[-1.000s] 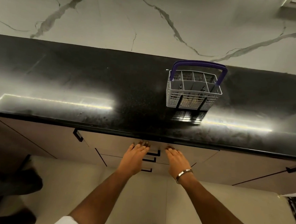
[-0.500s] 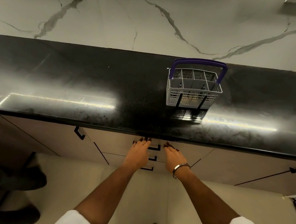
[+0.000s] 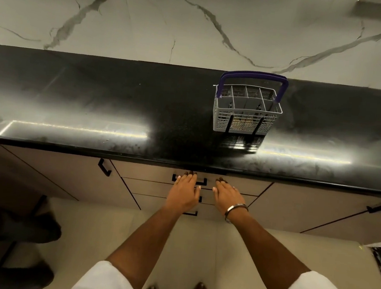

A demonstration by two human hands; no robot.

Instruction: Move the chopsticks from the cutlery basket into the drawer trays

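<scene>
Chopsticks barely visible low in cutlery basket on table; likely light, stiff, slick, so pinch mid-shaft. Left hand and right hand fingers straight, together, at top drawer

Glossy speckled black stone countertop, grey plastic-looking cutlery basket, veined marble-look wall.

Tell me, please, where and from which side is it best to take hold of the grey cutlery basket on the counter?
Probably by the purple handle. It arches upright over the cutlery basket, with open space beneath, so come from above and curl the fingers under its middle for a balanced grip. The mesh walls offer a poorer hold. Both the left hand and right hand hold nothing now.
</scene>
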